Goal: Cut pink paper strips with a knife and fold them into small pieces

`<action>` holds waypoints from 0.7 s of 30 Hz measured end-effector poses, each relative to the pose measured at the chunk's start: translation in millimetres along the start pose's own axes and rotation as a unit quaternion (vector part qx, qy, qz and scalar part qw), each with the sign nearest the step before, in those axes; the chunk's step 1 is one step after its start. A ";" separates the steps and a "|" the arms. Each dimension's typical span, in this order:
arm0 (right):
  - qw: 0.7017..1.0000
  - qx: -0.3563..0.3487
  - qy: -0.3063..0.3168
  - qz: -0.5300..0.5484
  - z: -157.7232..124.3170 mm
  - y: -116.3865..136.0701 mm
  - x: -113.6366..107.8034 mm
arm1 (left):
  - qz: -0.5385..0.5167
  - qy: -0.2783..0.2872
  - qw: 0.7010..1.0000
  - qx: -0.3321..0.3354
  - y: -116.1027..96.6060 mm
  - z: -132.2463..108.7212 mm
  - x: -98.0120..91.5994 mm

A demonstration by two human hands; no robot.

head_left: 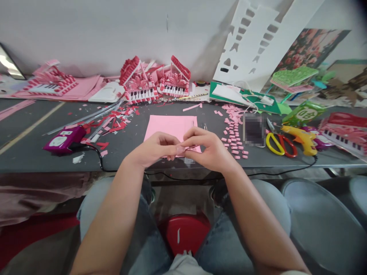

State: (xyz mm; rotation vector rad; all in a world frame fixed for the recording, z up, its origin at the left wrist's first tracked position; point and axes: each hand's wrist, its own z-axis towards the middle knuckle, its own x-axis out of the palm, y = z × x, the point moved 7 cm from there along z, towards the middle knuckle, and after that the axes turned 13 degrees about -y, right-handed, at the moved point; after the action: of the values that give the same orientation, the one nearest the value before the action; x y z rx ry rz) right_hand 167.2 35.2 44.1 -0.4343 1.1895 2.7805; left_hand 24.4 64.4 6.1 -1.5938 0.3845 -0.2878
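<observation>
My left hand (156, 149) and my right hand (208, 149) meet at the fingertips near the table's front edge. Both are closed, thumbs and fingers pinched together. A sliver of something small and pinkish shows at the right fingertips; the fingers cover most of it, so its kind is unclear. Beneath the hands lies a pink foam or paper sheet (164, 126), with a small clear flat piece (189, 160) by its front edge. Right of it, small pink rolled pieces (235, 139) sit in rough rows, beside a pile of pink strips (233, 112).
Scissors (281, 145), a yellow glue gun (301, 137) and a blurred-out phone-like object (254, 130) lie to the right. A purple box (65, 140) with a black cable and red scraps (114, 122) are left. Red-and-pink piano models (140, 86) stand behind.
</observation>
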 end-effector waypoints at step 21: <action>0.998 0.016 -0.060 0.007 2.6 -0.4 -9.0 | -0.073 -0.023 0.997 -0.030 7.9 3.6 1.3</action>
State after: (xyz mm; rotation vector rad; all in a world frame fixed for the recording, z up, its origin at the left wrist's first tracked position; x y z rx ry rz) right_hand 175.3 37.6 48.1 -0.2524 1.2116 2.7510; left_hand 26.5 66.9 -2.1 -1.6875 0.2444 -0.3539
